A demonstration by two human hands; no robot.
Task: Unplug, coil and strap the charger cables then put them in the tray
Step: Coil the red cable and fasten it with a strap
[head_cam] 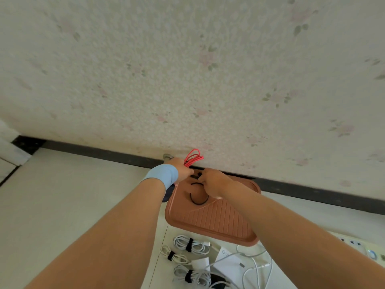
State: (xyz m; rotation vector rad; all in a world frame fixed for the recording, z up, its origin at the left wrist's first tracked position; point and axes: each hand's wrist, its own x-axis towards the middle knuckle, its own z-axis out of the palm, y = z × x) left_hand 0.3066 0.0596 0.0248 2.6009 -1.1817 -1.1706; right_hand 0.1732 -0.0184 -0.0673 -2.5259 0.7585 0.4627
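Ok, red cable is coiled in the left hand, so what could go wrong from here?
1. The loops of the red cable fan out above the left hand, gripped at one end only; they may spring apart before the right hand closes the black strap.
2. Three strapped white coils lie on the floor beside the tray, not in it, and could be forgotten.

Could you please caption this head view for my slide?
Over the tray, the left hand holds a coiled red cable while the right hand pinches a black strap.

Red cable (192, 158), terracotta tray (218, 217), seemingly floral wallpaper (187, 69).
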